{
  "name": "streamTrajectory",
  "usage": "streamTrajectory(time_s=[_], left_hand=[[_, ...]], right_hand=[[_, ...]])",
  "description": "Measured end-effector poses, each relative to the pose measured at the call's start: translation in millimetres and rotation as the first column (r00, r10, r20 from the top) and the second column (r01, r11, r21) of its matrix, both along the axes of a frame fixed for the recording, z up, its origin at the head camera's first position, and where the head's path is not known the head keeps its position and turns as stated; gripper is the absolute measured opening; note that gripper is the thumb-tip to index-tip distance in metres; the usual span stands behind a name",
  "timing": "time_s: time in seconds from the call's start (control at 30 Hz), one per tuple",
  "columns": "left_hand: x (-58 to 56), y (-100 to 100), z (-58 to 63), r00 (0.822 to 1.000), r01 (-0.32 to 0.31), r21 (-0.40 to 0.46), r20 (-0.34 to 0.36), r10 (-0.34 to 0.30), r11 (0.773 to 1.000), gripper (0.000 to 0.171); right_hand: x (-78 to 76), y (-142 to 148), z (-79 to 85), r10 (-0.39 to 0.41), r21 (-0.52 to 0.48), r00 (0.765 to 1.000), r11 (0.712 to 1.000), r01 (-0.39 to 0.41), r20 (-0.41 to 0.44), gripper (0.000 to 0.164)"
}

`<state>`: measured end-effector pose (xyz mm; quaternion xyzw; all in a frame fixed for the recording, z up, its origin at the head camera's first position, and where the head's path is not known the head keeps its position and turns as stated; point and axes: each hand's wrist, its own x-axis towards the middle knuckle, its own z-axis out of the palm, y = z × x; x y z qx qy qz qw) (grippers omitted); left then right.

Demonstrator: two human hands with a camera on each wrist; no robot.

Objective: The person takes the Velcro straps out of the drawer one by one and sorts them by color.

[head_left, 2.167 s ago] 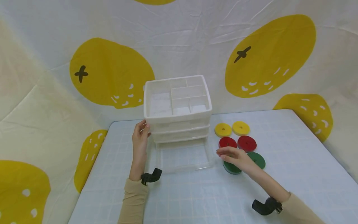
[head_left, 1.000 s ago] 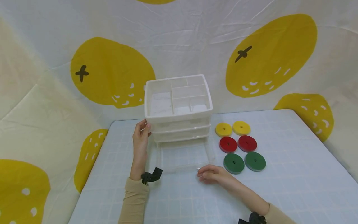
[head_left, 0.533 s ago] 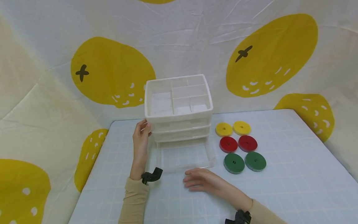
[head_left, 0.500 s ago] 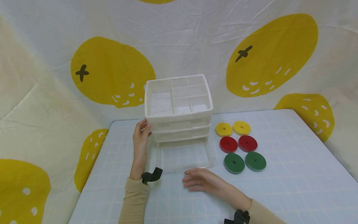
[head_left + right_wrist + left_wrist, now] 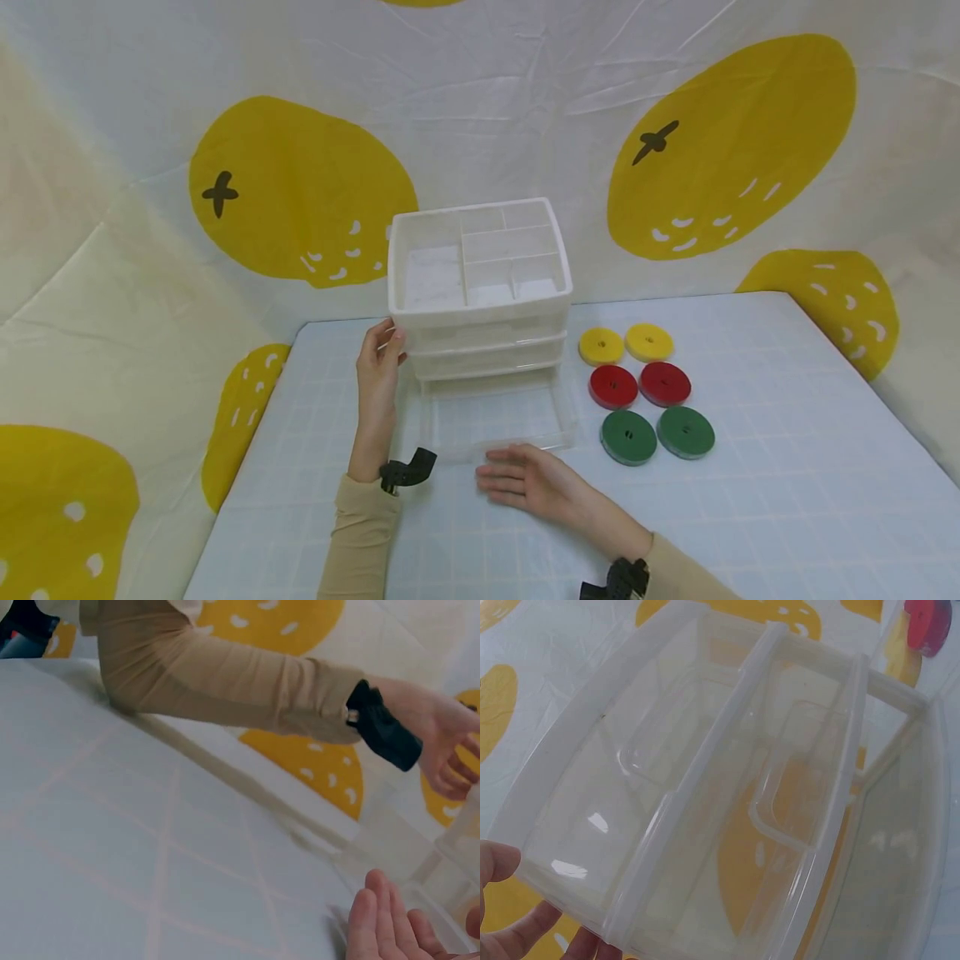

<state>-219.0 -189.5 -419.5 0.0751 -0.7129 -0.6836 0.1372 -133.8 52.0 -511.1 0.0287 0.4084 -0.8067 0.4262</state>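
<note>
A white plastic drawer unit (image 5: 480, 317) with a compartmented top tray stands at the back of the table. Its clear bottom drawer (image 5: 495, 417) is pulled out toward me. My left hand (image 5: 379, 367) holds the unit's left front edge, thumb on the front and fingers along the side, as the left wrist view shows. Just before the drawer's front wall hovers my right hand (image 5: 536, 483), palm turned inward, fingers extended and holding nothing. In the right wrist view its fingertips (image 5: 377, 889) point toward the drawer.
Right of the unit lie flat coloured rolls with small centre holes: two yellow (image 5: 601, 346), two red (image 5: 664, 383) and two green (image 5: 628, 437). A pale checked cloth (image 5: 780, 500) covers the table. A white curtain (image 5: 510, 108) with yellow fruit prints hangs behind.
My right hand has moved left from over a green roll to the front of the open drawer, its fingers straightening and palm turning inward. The left hand and the unit stay put.
</note>
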Motion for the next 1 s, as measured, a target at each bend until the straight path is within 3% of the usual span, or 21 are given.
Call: streamTrajectory(time_s=[0.47,1.0], left_hand=[[1.5,0,-1.1,1.0,0.012,0.024,-0.025,-0.011,1.0,0.037],[-0.5,0,-2.1,1.0,-0.002,0.013,-0.02,0.002,1.0,0.039]], right_hand=[[-3.7,-5,0.7,-0.017,0.005,0.999,1.0,0.017,-0.047,0.055],[-22.1,-13,2.3,-0.042,0.048,0.996,0.998,0.046,-0.081,0.055]])
